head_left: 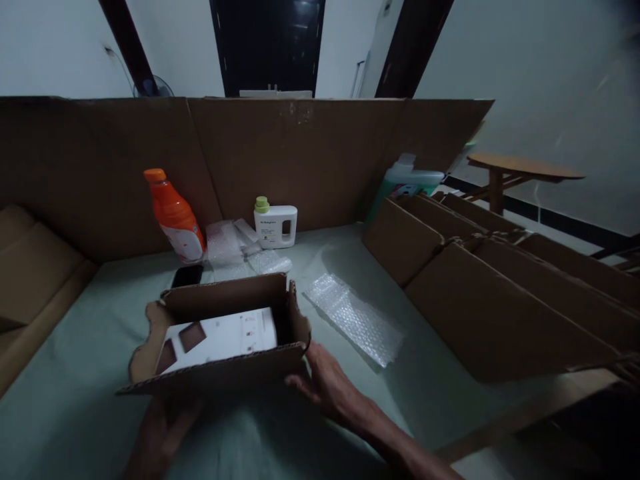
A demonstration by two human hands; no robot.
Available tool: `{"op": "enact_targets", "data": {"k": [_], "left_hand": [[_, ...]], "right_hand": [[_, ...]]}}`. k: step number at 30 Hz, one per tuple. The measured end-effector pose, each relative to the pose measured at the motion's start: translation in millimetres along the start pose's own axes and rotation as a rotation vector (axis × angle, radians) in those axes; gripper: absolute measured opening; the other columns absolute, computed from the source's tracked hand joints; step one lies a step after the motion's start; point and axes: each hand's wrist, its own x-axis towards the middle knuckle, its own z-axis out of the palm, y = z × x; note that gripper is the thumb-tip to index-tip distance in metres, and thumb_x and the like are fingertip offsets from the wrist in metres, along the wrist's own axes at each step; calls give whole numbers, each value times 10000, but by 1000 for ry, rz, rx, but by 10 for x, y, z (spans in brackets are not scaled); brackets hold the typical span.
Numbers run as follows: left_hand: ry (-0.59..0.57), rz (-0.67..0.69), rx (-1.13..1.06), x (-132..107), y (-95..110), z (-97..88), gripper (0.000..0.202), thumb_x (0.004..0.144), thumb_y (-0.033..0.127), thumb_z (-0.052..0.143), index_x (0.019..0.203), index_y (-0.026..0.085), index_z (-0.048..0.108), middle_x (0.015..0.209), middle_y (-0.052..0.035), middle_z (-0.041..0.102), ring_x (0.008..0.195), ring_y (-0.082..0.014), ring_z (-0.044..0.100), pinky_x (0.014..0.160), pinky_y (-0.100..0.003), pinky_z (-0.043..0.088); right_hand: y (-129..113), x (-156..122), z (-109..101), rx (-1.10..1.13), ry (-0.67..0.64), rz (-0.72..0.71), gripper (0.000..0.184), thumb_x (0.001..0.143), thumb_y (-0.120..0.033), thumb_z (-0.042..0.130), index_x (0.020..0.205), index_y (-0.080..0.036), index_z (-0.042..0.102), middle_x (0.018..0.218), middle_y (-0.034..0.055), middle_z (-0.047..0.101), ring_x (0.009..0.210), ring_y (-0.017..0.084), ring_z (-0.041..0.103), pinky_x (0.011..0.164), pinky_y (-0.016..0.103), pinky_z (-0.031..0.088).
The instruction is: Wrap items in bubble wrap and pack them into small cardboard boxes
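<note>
An open cardboard box [220, 373] lies in front of me, slightly askew, with its top side uncovered. Inside it rests a white package [223, 339] with brown squares printed at one end and small markings at the other. My right hand [325, 380] grips the box's right end near the close corner, its thumb along the near wall. Blurred by motion, my left hand [167, 427] is at the lower edge of the near wall; its fingertips are hidden there. A sheet of bubble wrap [355, 319] lies flat to the right of the box.
Behind the box stand an orange bottle [175, 217], more bubble wrap [227, 247], a white green-capped jug [275, 227] and a dark phone-like object [187, 275]. Cardboard dividers [480, 293] line the right, near a teal liquid container [410, 179]. A cardboard wall [300, 160] closes the back.
</note>
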Motion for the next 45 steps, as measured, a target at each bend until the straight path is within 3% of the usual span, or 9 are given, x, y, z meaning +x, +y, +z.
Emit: {"op": "enact_targets", "data": {"k": [3, 12, 15, 19, 24, 32, 38, 41, 45], "left_hand": [[-140, 45, -32, 234, 127, 171, 657, 776, 589, 677, 1272, 168, 586, 1303, -145, 655, 1313, -374, 546, 1142, -486, 405], [-203, 83, -129, 1144, 374, 732, 749, 751, 570, 674, 1345, 147, 502, 1335, -154, 640, 1270, -338, 576, 1104, -485, 429], [-200, 110, -99, 1086, 238, 705, 713, 793, 526, 639, 1381, 158, 473, 1399, -155, 599, 1326, -324, 541, 1136, -478, 403], [-87, 84, 58, 642, -23, 565, 782, 789, 505, 635, 1450, 149, 419, 1519, -185, 475, 1417, -348, 445, 1200, -522, 315], [-133, 204, 218, 191, -140, 427, 618, 795, 533, 606, 1296, 171, 591, 1485, -172, 504, 1400, -368, 458, 1155, -556, 392], [16, 175, -25, 1016, 215, 528, 872, 694, 419, 724, 1463, 158, 407, 1520, -195, 442, 1383, -381, 453, 1146, -573, 368], [-69, 232, -137, 1153, 246, 838, 666, 733, 447, 687, 1314, 171, 515, 1239, -132, 667, 1148, -294, 645, 1002, -454, 517], [-32, 222, -139, 1058, 213, 923, 597, 776, 433, 657, 1297, 177, 515, 1209, -132, 670, 1129, -297, 646, 1007, -466, 503], [14, 219, -127, 1078, 240, 973, 556, 791, 390, 647, 1288, 179, 514, 1234, -141, 655, 1159, -306, 631, 1046, -481, 470]], "right_hand": [[86, 137, -69, 47, 135, 57, 383, 895, -247, 589, 1273, -198, 548, 1190, 99, 677, 1044, 252, 645, 901, 390, 529], [428, 477, -354, -94, 268, 110, 422, 893, -271, 605, 1311, -225, 576, 1334, 116, 641, 1202, 271, 608, 1016, 458, 498], [641, 158, -558, -200, 290, 140, 335, 878, -289, 627, 1204, -219, 663, 1390, 144, 607, 1287, 313, 555, 1082, 533, 434], [847, -353, -855, -492, 181, 233, 404, 852, -340, 673, 1229, -195, 671, 1367, 165, 619, 1246, 336, 574, 1016, 519, 478], [752, -499, -870, -717, 30, 239, 407, 874, -316, 660, 1270, -223, 645, 1420, 146, 572, 1249, 327, 549, 1009, 480, 453], [636, -254, -797, -834, 122, 299, 227, 964, -206, 505, 1078, -207, 700, 1268, 138, 666, 1121, 298, 613, 935, 435, 464], [316, 63, -576, -254, 217, 154, 555, 883, -346, 635, 1407, -204, 516, 1432, 155, 570, 1236, 305, 589, 1034, 490, 471], [152, 391, -454, 36, 217, 164, 535, 901, -314, 582, 1420, -221, 493, 1341, 121, 644, 1143, 258, 653, 965, 434, 530], [172, 730, -460, 79, 239, 180, 470, 908, -249, 525, 1377, -217, 542, 1279, 106, 684, 1138, 236, 661, 880, 371, 567]]}}
